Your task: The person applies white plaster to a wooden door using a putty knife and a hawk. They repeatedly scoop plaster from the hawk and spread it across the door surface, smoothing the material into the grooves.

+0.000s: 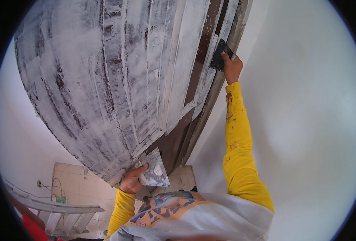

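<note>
My right hand grips a black flat putty spreader against the narrow white-smeared strip at the right side of a large wooden door panel. The panel is streaked with white putty over dark patches, with bare brown bands near its right edge. My left hand holds a square metal plate with a white blob of putty on it, near the panel's lower edge, thumb over the plate.
A plain white wall fills the right. At lower left are an aluminium ladder, cables, a small green object on the tiled floor, and part of another person in red.
</note>
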A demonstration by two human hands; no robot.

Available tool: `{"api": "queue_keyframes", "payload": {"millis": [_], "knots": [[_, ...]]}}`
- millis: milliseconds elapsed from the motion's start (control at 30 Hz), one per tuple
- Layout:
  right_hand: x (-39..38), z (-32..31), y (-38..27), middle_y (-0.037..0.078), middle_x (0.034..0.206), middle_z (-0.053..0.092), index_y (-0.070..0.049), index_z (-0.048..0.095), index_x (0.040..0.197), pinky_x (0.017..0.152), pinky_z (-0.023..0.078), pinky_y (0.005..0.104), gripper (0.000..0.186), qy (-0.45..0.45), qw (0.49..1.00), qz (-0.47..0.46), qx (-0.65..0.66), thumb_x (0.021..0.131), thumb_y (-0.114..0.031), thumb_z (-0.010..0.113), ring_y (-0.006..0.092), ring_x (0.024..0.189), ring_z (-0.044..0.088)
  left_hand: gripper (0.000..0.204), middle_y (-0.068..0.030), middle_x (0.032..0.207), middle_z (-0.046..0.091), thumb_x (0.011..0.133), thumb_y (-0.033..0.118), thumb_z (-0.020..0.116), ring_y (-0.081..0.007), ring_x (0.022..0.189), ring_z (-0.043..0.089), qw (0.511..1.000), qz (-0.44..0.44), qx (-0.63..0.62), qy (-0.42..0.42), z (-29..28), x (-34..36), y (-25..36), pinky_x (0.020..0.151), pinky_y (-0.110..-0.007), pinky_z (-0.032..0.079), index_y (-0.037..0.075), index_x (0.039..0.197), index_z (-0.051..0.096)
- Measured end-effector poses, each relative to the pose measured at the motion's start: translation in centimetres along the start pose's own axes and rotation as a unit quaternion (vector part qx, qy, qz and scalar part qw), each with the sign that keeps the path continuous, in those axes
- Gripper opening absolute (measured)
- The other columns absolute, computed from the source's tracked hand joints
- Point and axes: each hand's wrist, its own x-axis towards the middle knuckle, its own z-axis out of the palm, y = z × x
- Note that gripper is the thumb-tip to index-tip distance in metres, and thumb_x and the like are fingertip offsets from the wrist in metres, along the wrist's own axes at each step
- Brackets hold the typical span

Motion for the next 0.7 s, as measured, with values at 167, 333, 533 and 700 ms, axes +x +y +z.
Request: {"api": "queue_keyframes", "payload": {"millis": [167,333,533,700], "knots": [[2.5,0.8,1.4,0.027,0.091,0.074,0.005,0.074,0.105,0.084,0.054,0.0428,0.045,-0.01,0.996,-0.024,-0.084,0.085,-0.036,0.075,0.0404,0.088,0.072,0.048,-0.0098,0.132,0.066,0.095,0.002,0.066,-0.0261,0.121,0.065,1.0,-0.008,0.009,0.001,-0.6,0.4,-0.1,0.108,-0.043,0.05,0.005,0.142,0.054],[1.1,2.4,-0.4,0.029,0.094,0.073,0.004,0.074,0.109,0.085,0.054,0.046,0.049,0.056,0.975,-0.031,-0.211,0.085,-0.038,0.075,0.0447,0.093,0.071,0.048,-0.0095,0.132,0.066,0.095,0.002,0.066,-0.0265,0.121,0.064,1.0,-0.021,-0.008,-0.006,-0.4,0.2,0.1,0.108,-0.043,0.05,0.006,0.142,0.054],[0.0,2.3,-1.2,0.027,0.087,0.073,0.002,0.075,0.105,0.081,0.055,0.0445,0.045,0.066,0.994,-0.035,-0.083,0.086,-0.038,0.074,0.0421,0.085,0.072,0.047,-0.0091,0.133,0.066,0.095,0.001,0.066,-0.0261,0.12,0.065,1.0,-0.007,-0.022,0.013,-0.7,0.0,0.0,0.108,-0.043,0.05,0.006,0.141,0.055],[3.9,1.1,0.6,0.023,0.084,0.074,0.002,0.075,0.099,0.078,0.054,0.0412,0.042,-0.008,0.999,-0.038,-0.016,0.083,-0.037,0.077,0.0378,0.08,0.072,0.047,-0.009,0.133,0.065,0.095,0.0,0.066,-0.0257,0.121,0.064,1.0,-0.005,-0.025,-0.001,0.1,0.0,0.0,0.109,-0.042,0.049,0.005,0.141,0.055]]}}
